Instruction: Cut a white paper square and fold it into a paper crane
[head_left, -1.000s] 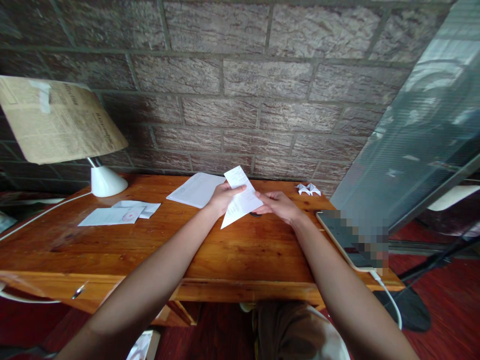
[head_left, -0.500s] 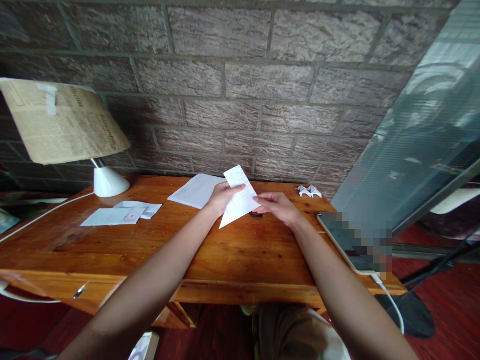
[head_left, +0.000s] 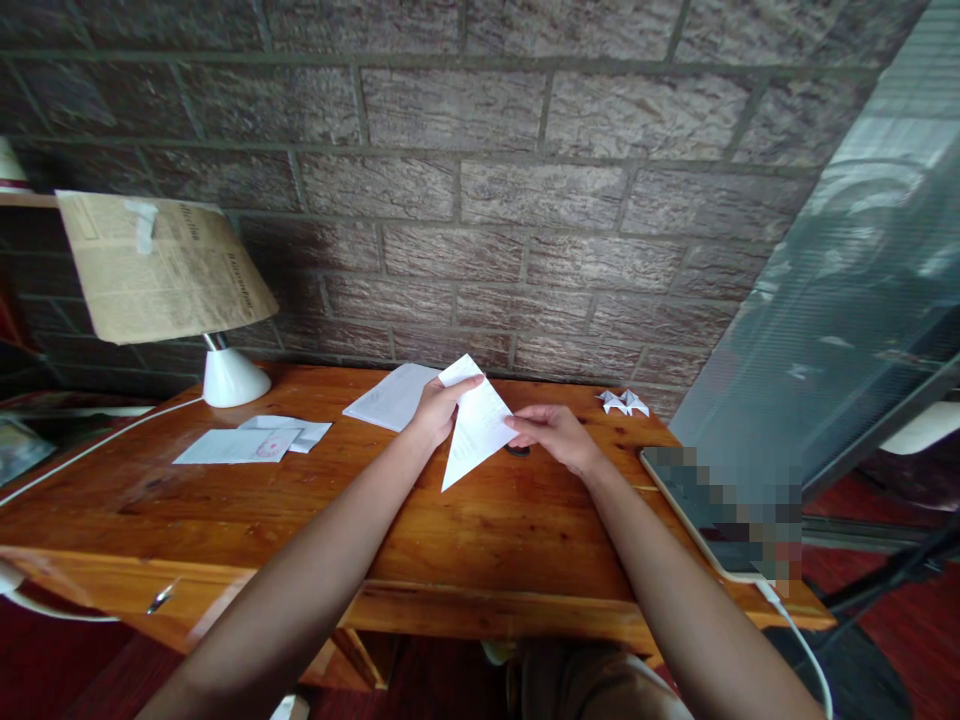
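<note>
Both hands hold a folded paper [head_left: 480, 430] above the wooden surface [head_left: 487, 545]

Around the work there are several things. At the far left stands a lamp [head_left: 172, 275] with a shade in newspaper print and a white cone base; its white cord runs off to the left. In front of the lamp lie two overlapping loose papers [head_left: 236, 446], and the one on top carries a round red stamp. A stack of white sheets [head_left: 384, 398] lies near the brick wall [head_left: 495, 190], and the left hand [head_left: 437, 408] together with the folded paper covers its right part. Just beside the right hand [head_left: 556, 436], a small dark object [head_left: 517, 450] is partly hidden, so I cannot tell what it is. Farther back on the right sits a small white origami piece [head_left: 624, 402] with pointed tips. A tablet [head_left: 701, 510], partly blurred, lies by the right edge with a white cable [head_left: 802, 645] plugged in.

The folded paper is white, with straight edges and a sharp point directed downward to the person. Faint printed lines show on its face. The left thumb presses on this face, with the fingers behind it; the right fingers pinch narrowly the right corner.
</note>
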